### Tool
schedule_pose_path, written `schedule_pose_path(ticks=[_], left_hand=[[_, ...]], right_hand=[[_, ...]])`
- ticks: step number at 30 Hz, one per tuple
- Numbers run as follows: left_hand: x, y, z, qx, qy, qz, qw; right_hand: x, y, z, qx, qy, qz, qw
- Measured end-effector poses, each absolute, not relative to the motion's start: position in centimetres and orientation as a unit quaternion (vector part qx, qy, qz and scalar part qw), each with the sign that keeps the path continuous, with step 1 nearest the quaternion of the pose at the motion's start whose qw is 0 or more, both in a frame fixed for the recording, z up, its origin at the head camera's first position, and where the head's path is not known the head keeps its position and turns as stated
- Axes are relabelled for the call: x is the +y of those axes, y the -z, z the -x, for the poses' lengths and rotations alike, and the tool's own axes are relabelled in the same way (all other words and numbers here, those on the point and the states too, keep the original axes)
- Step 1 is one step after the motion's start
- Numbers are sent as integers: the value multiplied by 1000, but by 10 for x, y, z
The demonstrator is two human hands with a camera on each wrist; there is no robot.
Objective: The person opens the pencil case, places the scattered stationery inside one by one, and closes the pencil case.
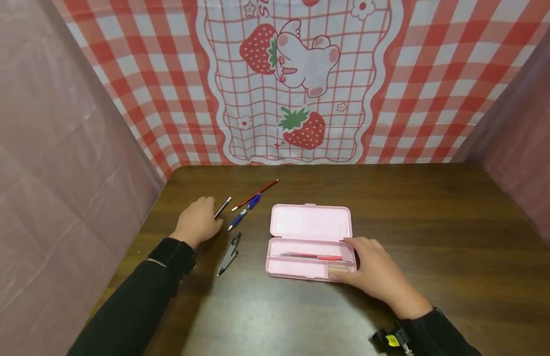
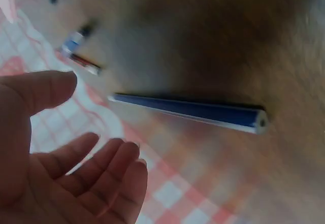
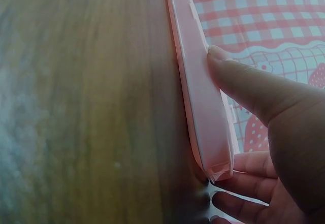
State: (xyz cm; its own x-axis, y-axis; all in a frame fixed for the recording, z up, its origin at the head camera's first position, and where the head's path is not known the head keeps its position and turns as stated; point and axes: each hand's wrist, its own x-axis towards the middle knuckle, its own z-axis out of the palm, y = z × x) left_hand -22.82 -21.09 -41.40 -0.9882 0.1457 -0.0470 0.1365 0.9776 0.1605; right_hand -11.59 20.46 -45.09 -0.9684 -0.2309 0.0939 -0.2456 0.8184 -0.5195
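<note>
My left hand [image 1: 197,221] is at the left of the table beside a dark blue pencil [image 1: 223,207]. In the left wrist view, its fingers are loosely bent and apart from the pencil [image 2: 193,113]. On the right, my right hand [image 1: 376,271] grips the right end of an open pink pencil case [image 1: 297,269], thumb at the front edge and fingers round the end. A red pen [image 1: 317,256] lies in the case's long rear compartment. A pale block [image 1: 337,269], partly behind the thumb, sits in the small front-right compartment.
Between the left hand and the case lie a blue pen [image 1: 245,212], a red pencil [image 1: 255,195] with a white end, and a grey drawing compass [image 1: 229,254]. A red-and-white checked cloth [image 1: 181,99] hangs behind the wooden table [image 1: 426,212].
</note>
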Motion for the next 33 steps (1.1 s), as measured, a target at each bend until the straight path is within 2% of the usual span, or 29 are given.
schedule_pose_path(ticks=[6, 13, 20, 33], left_hand=[[-219, 423, 244, 994, -74, -46, 65], [-217, 424, 246, 986, -120, 2, 116], [-215, 421, 250, 978, -117, -3, 173], [-220, 435, 252, 977, -166, 31, 132]], right_hand=[[205, 452, 117, -953, -278, -124, 9], [206, 454, 118, -953, -275, -129, 12], [206, 455, 118, -952, -275, -130, 16], [208, 455, 116, -952, -274, -132, 13]])
